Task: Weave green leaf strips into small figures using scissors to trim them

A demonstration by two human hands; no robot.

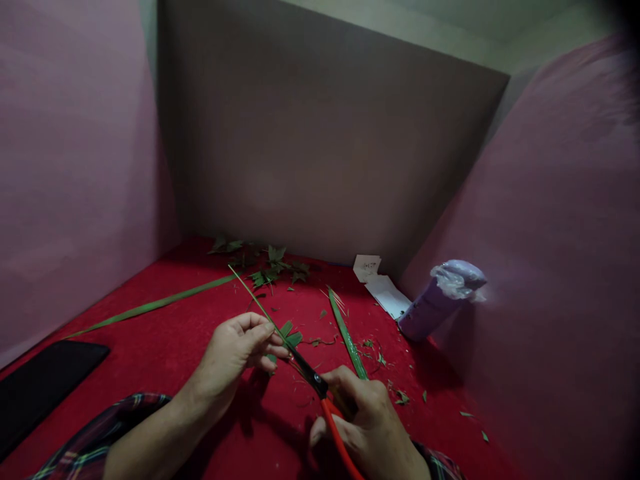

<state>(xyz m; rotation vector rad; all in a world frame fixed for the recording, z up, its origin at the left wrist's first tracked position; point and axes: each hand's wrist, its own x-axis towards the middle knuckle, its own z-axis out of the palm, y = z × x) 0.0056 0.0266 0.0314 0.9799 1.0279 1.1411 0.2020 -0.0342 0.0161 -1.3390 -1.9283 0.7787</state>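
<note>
Between the thumb and fingers of my left hand is a thin green leaf strip, its far tip pointing up and left. My right hand grips scissors with dark blades and red-orange handles. The blade tips reach the lower end of the strip, close to my left fingers; whether they touch it I cannot tell. Short, broad green leaf pieces show just behind my left fingertips. Beyond my right hand, a long green leaf blade lies on the red cloth.
Another long leaf stretches across the left side. Leafy sprigs lie near the back wall. Leaf scraps are scattered at right. White cards lie by a purple cylinder topped with clear plastic. A flat black object is at left.
</note>
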